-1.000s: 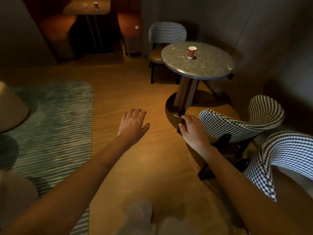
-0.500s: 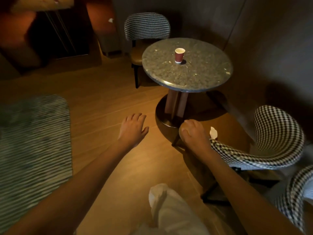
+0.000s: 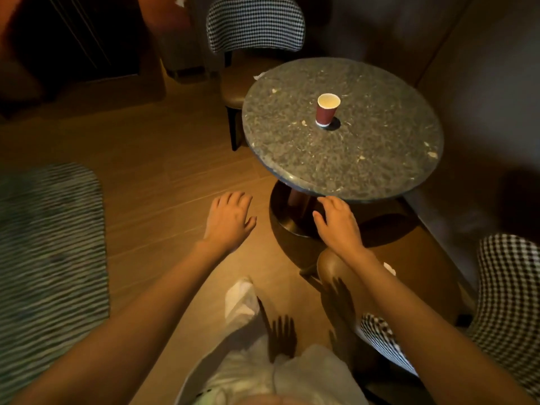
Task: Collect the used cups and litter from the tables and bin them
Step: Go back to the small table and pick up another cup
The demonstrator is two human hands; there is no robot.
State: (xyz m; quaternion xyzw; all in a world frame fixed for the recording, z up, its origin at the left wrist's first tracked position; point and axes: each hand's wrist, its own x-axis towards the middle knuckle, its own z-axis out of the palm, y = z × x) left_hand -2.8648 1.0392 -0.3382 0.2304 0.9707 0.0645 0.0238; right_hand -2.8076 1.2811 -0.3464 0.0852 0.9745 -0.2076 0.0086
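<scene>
We find ourselves in a dimly lit café or lounge: a round stone tabletop (image 3: 365,159) on a pedestal carries a lone red paper cup (image 3: 327,110), houndstooth chairs (image 3: 254,23) stand at its far and near right sides, and a striped rug (image 3: 49,252) covers the wooden floor (image 3: 163,159) at left.

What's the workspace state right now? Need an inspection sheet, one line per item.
Surface: round speckled table, small pale scraps scattered on it.
Job's things: red paper cup upright near the table's middle, untouched; crumpled white tissue on the near chair's seat.
Clutter: nothing seen beyond the scraps.
Hands: left hand open, holds nothing; right hand open, near the table's front edge, no grip on anything.
Cables: nothing seen.
Surroundings: wooden floor, striped rug at left, checked chair behind the table, another checked chair at right. No bin in view.
</scene>
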